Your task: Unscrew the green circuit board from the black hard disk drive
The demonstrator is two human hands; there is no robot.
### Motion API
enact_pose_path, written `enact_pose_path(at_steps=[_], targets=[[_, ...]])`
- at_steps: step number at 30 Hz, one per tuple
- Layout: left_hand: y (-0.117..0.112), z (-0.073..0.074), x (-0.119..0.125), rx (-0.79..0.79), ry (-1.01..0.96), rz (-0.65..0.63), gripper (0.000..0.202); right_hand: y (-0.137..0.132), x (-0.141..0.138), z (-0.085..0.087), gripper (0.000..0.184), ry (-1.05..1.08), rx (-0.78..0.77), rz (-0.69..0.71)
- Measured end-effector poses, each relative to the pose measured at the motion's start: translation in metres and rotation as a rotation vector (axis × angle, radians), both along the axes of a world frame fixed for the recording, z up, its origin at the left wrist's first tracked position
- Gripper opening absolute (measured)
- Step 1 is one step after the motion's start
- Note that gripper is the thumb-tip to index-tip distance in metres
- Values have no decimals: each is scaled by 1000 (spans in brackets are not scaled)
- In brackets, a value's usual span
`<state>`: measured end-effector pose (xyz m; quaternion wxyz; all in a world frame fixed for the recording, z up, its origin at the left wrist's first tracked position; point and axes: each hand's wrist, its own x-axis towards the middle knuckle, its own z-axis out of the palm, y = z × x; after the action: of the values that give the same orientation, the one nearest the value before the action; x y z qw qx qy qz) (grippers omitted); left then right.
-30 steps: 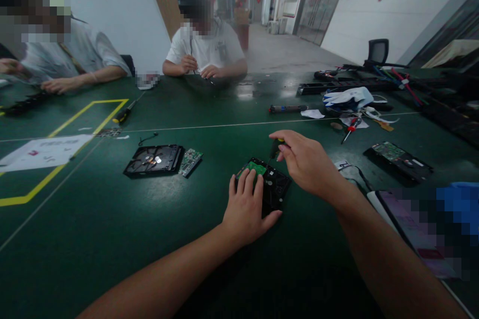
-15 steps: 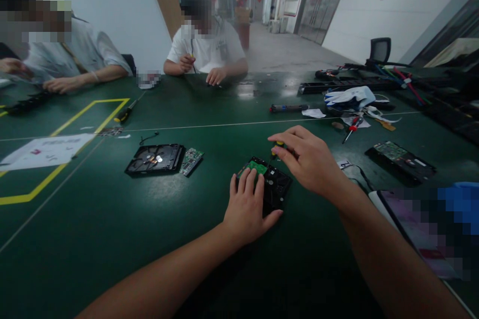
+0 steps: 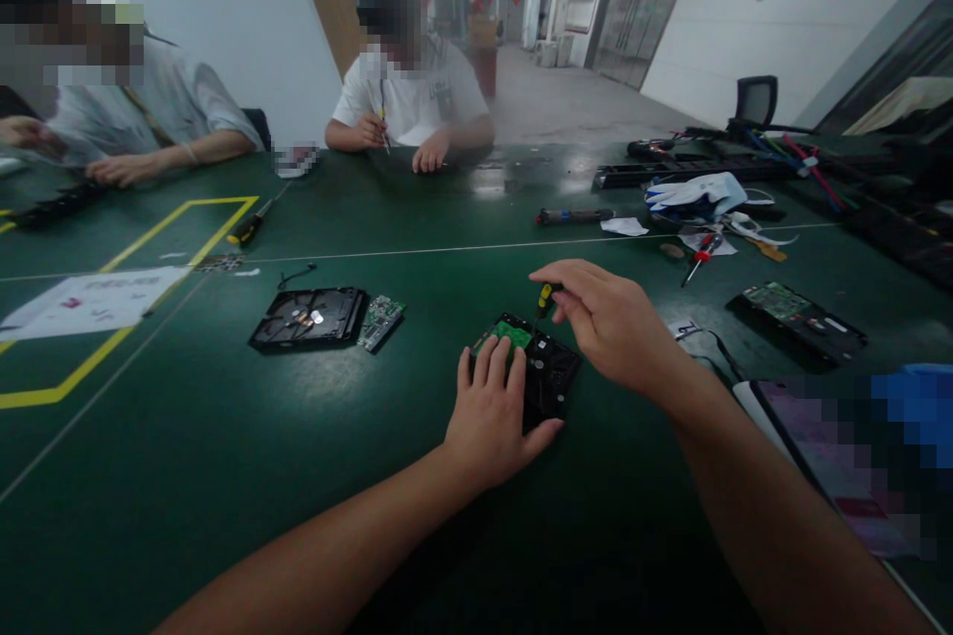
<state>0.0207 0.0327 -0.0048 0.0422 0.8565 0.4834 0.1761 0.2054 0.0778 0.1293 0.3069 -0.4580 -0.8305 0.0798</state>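
A black hard drive (image 3: 555, 372) with a green circuit board (image 3: 513, 329) lies on the green table in front of me. My left hand (image 3: 491, 402) rests flat across its left part, fingers spread and thumb along the near edge, covering some of the board. Above the far side of the drive, my right hand (image 3: 596, 317) has its fingers around the top of a small screwdriver (image 3: 545, 298) with a yellow and black handle. The screwdriver stands nearly upright, its shaft reaching down to the drive beside the board. What the tip touches is too small to tell.
To the left lie another hard drive (image 3: 307, 317) and a loose circuit board (image 3: 382, 320). A third drive (image 3: 800, 322) is at the right. Further back are a red screwdriver (image 3: 701, 260), white gloves (image 3: 696, 193) and a yellow-black screwdriver (image 3: 249, 226). Two people sit across the table.
My right hand has shifted slightly and its fingers changed position, so more of the yellow handle shows. My left hand and the drive stay put. The person opposite has moved their hands a little.
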Motion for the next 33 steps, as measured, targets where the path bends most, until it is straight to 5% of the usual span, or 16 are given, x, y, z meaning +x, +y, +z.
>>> enact_pose_path(at_steps=[12, 33], targets=[[0, -1, 0, 7, -12, 2, 90, 1, 1, -3, 23, 21, 74, -113], [0, -1, 0, 10, -6, -2, 90, 1, 2, -2, 28, -4, 16, 22]])
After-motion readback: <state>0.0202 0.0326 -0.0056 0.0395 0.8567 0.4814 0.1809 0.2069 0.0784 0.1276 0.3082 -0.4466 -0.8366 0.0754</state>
